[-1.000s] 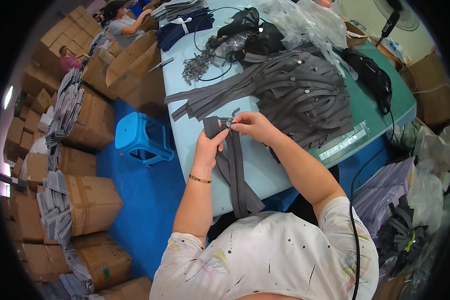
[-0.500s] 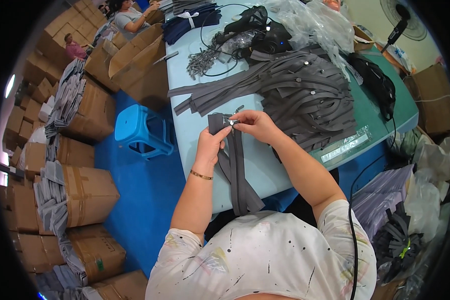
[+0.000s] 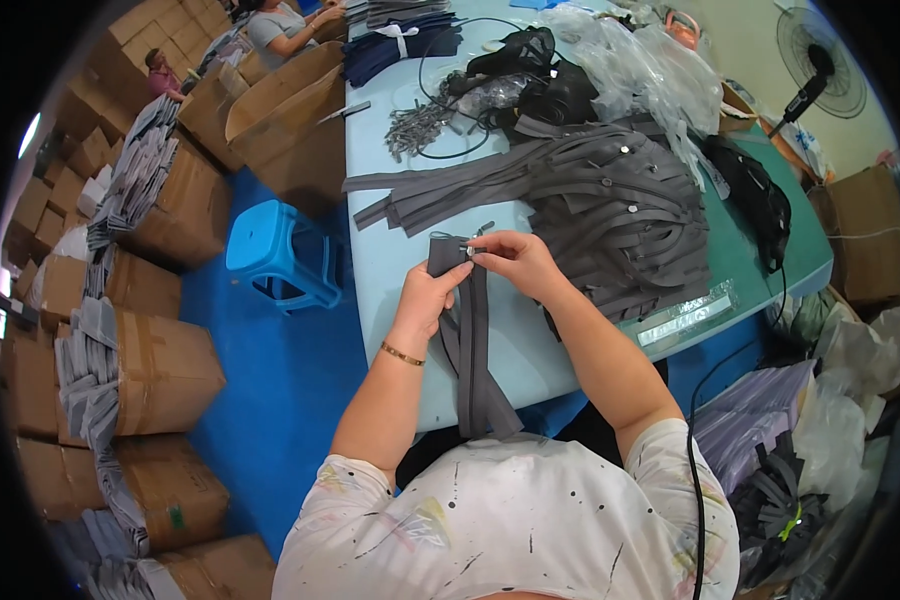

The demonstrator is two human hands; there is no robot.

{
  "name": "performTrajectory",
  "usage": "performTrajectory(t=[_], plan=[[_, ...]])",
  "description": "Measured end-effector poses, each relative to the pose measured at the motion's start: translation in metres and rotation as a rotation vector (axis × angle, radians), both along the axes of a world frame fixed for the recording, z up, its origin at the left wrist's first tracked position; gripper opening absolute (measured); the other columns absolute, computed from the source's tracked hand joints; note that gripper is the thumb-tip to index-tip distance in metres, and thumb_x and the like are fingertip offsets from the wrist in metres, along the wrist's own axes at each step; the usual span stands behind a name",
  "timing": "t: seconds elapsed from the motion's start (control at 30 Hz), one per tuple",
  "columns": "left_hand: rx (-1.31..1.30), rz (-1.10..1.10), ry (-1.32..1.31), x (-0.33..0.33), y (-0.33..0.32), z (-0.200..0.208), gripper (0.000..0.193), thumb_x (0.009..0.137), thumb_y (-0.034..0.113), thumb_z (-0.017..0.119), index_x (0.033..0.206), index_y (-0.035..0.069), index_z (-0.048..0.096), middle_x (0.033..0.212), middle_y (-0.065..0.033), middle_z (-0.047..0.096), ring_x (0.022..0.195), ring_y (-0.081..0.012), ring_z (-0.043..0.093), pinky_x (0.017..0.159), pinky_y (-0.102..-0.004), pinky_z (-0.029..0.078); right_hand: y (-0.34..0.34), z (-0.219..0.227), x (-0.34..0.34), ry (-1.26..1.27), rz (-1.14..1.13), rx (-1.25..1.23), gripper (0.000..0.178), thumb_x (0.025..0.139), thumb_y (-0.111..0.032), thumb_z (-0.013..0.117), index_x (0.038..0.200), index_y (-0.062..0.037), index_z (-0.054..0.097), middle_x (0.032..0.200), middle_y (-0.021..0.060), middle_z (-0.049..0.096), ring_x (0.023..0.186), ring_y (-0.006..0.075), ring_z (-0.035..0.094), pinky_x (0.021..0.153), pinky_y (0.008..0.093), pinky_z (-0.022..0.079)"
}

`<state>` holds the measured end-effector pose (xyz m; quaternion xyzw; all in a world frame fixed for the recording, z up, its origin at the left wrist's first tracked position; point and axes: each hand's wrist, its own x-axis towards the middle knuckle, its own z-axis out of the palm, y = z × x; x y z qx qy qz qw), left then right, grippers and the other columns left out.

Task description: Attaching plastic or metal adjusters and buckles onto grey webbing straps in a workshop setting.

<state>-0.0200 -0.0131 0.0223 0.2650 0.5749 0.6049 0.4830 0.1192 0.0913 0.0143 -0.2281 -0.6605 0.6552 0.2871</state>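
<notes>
A dark grey zipper (image 3: pixel 474 350) hangs from my hands over the near edge of the table, its long tapes crossing lower down. My left hand (image 3: pixel 431 298) grips it close to the top end, thumb lying across the tape. At that same end my right hand (image 3: pixel 520 263) pinches a small shiny metal piece, seemingly the zipper slider (image 3: pixel 470 252); the fingertips partly cover it. Just beyond both hands a heap of similar grey zippers (image 3: pixel 620 215) spreads over the table, some with silvery sliders. Farther off is a pile of small grey pieces (image 3: pixel 418 132), too small to name.
The pale blue table (image 3: pixel 395 275) carries clear plastic bags (image 3: pixel 650 75), a black bag (image 3: pixel 755 190) and tied dark blue cloth (image 3: pixel 400 55). A blue stool (image 3: pixel 280 250) and cardboard boxes (image 3: pixel 165 370) stand at left. A black cable (image 3: pixel 699 480) runs down by my right arm. Two people sit far left.
The whole view has shifted slightly. Both hands keep their hold at the zipper's top end, with the right fingers still pinched on the metal piece.
</notes>
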Motion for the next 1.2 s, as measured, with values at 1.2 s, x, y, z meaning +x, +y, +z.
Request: performTrajectory(t=[1.2], plan=[[0.041, 0.146, -0.117, 0.009, 0.004, -0.007, 0.018, 0.076, 0.014, 0.07, 0.09, 0.005, 0.062, 0.075, 0.0002, 0.058, 0.049, -0.0047, 0.041, 0.041, -0.0184, 0.031, 0.0, 0.0, -0.001, -0.032, 0.071, 0.004, 0.023, 0.081, 0.006, 0.056, 0.103, 0.0006, 0.062, 0.1, 0.0029, 0.065, 0.087, 0.005, 0.057, 0.077, 0.0212, 0.047]])
